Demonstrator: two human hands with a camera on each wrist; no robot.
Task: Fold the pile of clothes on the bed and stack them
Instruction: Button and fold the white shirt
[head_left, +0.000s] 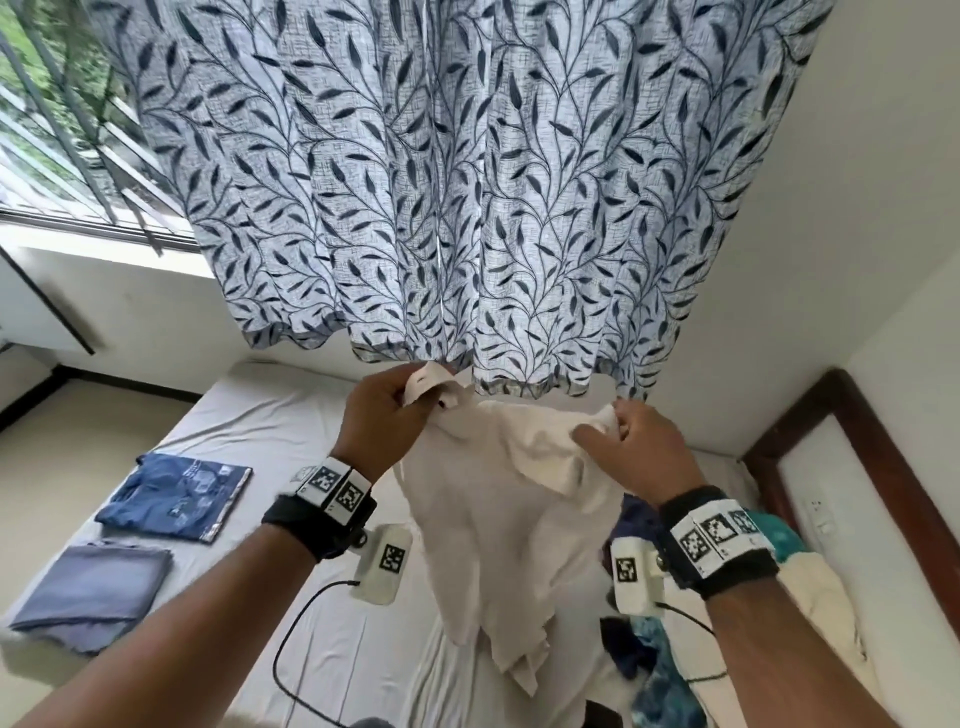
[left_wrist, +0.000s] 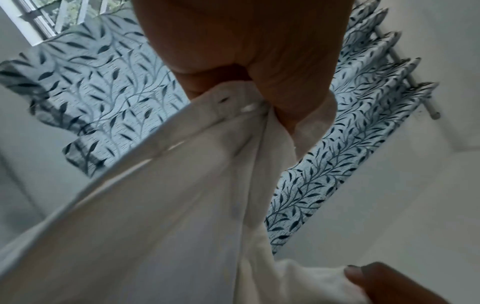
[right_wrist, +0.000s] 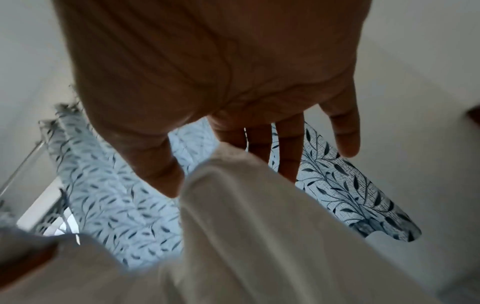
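No readable text, brand or nr. anywhere I can see. Only signs: black-and-white square code markers on the wristbands, left wrist (head_left: 332, 486) and right wrist (head_left: 719, 535), plus one each on the small white camera pods below the left (head_left: 387, 558) and right (head_left: 631, 571) wrists. Pale print on the folded blue garment (head_left: 176, 496), far left on the bed, is too blurred to read.

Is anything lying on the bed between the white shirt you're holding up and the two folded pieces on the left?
Nothing visible: the white shirt hangs from both hands, and the sheet between it and the folded clothes looks bare, apart from a wrist-camera cable hanging over it.
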